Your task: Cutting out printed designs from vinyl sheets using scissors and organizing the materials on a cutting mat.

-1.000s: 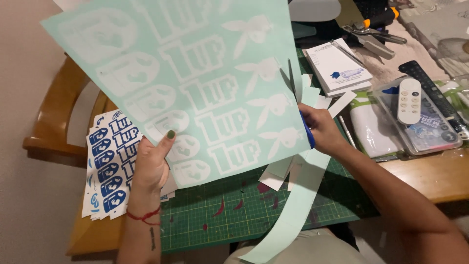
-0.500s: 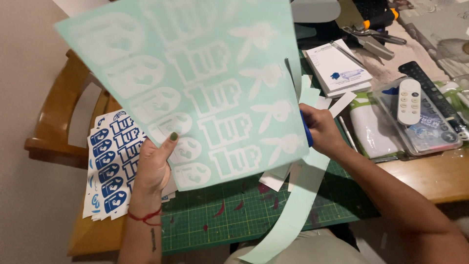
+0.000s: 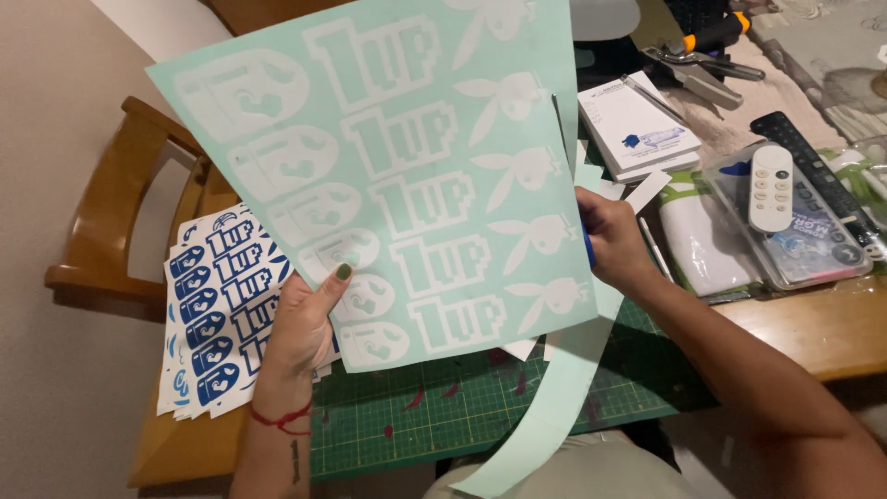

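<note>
Wooden worktop (image 3: 813, 337) below: left hand (image 3: 305, 328) pinches the pale-green decal sheet (image 3: 388, 176); right hand (image 3: 614, 240) closes on blue-handled scissors (image 3: 588, 248); keep it taut.

Wooden chair (image 3: 120, 240) (armrests) — beige floor (image 3: 55, 111)

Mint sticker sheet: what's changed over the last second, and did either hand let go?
The mint sticker sheet has drifted slightly right and swung a little, its top-left corner sitting lower in the view than before. Neither hand let go: the left hand keeps pinching the bottom edge, and the right hand stays at the right edge, where a cut strip hangs. The blue sticker stack, green cutting mat and white remote have not moved.
</note>
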